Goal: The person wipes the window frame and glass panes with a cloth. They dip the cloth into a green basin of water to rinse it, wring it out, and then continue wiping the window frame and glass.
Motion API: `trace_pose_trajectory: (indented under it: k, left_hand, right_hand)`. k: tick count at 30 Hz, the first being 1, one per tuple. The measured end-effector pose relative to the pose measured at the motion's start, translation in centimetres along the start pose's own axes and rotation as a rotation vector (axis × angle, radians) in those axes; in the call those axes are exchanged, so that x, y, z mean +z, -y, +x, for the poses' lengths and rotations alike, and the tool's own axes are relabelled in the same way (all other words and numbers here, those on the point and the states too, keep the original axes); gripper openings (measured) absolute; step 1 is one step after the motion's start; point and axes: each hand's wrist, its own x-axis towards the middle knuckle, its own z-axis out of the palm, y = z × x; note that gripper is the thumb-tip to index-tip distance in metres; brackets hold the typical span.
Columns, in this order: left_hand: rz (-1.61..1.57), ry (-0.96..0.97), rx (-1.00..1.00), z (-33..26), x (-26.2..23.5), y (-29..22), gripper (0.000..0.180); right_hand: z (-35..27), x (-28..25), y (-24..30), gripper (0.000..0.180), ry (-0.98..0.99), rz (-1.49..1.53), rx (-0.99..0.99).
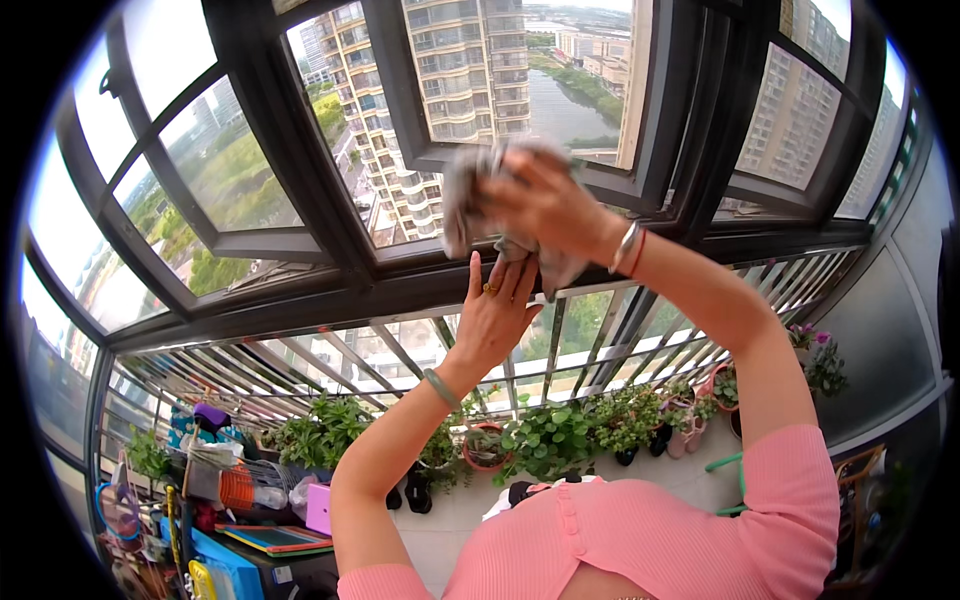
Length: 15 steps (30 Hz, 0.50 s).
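Grey cloth (480,195) bunched in right hand (545,205) against window; left hand (492,315) open, empty.

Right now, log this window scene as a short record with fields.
setting: balcony with dark-framed window above a metal railing
right hand: raised, gripping a grey cloth against the glass
left hand: open, fingers up, just below the cloth at the frame
wrists: green bangle on left, silver bracelet on right
below: potted plants along the sill
lower left: cluttered table with pink tablet
outside: tall apartment blocks, a river
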Motion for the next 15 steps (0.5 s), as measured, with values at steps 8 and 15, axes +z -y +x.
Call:
trace_pose_trajectory:
  k: [8,15]
  left_hand:
    - [0.114,-0.116,0.003,-0.6,-2.0,1.1,0.064]
    - [0.114,-0.162,-0.123,-1.5,-2.9,2.5,0.059]
  right_hand:
    - [9.5,-3.4,-4.1,0.042,-0.153,-0.081,0.029]
    - [10.0,0.3,-2.3,0.032,-0.11,-0.143,0.071]
